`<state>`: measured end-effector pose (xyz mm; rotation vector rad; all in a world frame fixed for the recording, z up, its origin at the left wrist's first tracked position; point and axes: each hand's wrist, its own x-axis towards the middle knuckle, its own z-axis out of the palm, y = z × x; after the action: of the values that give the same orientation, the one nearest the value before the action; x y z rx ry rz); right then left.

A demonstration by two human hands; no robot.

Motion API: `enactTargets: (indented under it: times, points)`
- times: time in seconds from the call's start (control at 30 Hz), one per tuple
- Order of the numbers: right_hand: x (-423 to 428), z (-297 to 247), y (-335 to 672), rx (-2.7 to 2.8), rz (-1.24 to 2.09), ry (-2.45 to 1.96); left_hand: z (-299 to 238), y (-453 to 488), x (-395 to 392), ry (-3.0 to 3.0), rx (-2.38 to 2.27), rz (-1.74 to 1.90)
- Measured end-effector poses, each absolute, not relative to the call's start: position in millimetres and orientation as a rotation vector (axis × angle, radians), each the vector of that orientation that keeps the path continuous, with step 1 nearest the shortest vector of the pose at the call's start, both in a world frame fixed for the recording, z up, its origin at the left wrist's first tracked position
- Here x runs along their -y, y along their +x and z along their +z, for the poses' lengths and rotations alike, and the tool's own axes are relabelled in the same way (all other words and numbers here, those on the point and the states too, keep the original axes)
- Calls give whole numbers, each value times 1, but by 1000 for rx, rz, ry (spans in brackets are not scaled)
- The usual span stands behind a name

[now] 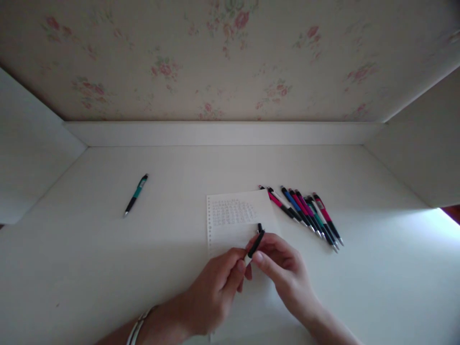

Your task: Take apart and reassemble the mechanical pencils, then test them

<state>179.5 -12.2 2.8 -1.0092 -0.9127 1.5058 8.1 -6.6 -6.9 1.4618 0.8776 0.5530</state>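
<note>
Both of my hands meet over the lower part of a white sheet of paper [237, 218] with faint scribbles on it. My left hand [215, 292] pinches the lower end of a black pen [256, 243]. My right hand [283, 273] is closed on the same pen from the right, thumb and fingers around its barrel. The pen points up and slightly right, its clip end at the top. A bracelet [138, 326] sits on my left wrist.
Several pens [309, 215] in pink, blue, purple and green lie side by side right of the paper. A single green and black pen [136, 194] lies apart at the left. White desk [108, 268] with side walls and floral wallpaper [223, 57] behind.
</note>
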Motion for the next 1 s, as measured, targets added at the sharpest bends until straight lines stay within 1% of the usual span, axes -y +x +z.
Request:
enactTargets:
  times: [0.13,0.33,0.5,0.63,0.83,1.0]
  points:
    - [7,1,174,973,1413,-1152,-9,9,7,1402,-857,634]
    - [5,1,175,924,1585,-920,-7,12,5,1314,-808,695]
    - [9,2,185,1131,1436,-963,-8,8,5,1360,-819,685]
    - [11,-6,195,1196,1356,-1016,-6,5,5,1396,-834,701]
    - [12,-16,198,1072,1415,-943,-6,8,3,1477,-880,609]
    - [6,-10,198,910,1378,-897,-4,9,3,1471,-891,597]
